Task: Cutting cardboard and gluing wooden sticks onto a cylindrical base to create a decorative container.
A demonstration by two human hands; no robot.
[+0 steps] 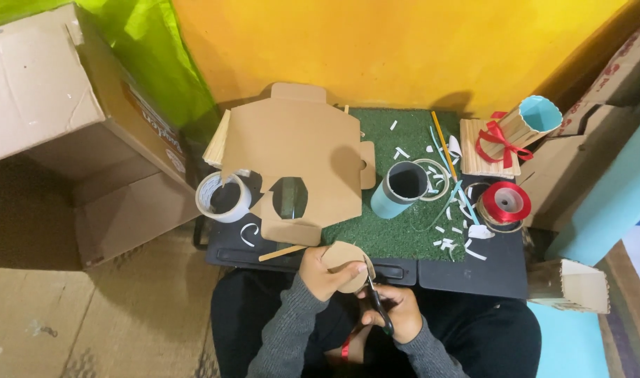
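left hand — clasps a cardboard disc by its near-left edge, just in front of the green mat.
right hand — closed around black scissors, blades up and touching the disc's right edge.
disc — roughly round, brown, held above the lap at the near rim of the black counter, on which the mat lies.
cardboard sheet — flat, unfolded, covering the mat's left part; a round hole cut in its near side.
tape roll — whitish, left of the mat, partly under the sheet.
tube — pale blue outside, dark inside, upright near the mat's centre.
ribbon spool — red, at the mat's right edge.
stick cup — blue-lined, tied with a red bow, tilted on a stick square beyond the mat's far right corner.
paper scraps — white bits strewn over the mat's right part.
box — large, open, well left of the mat, on the floor.
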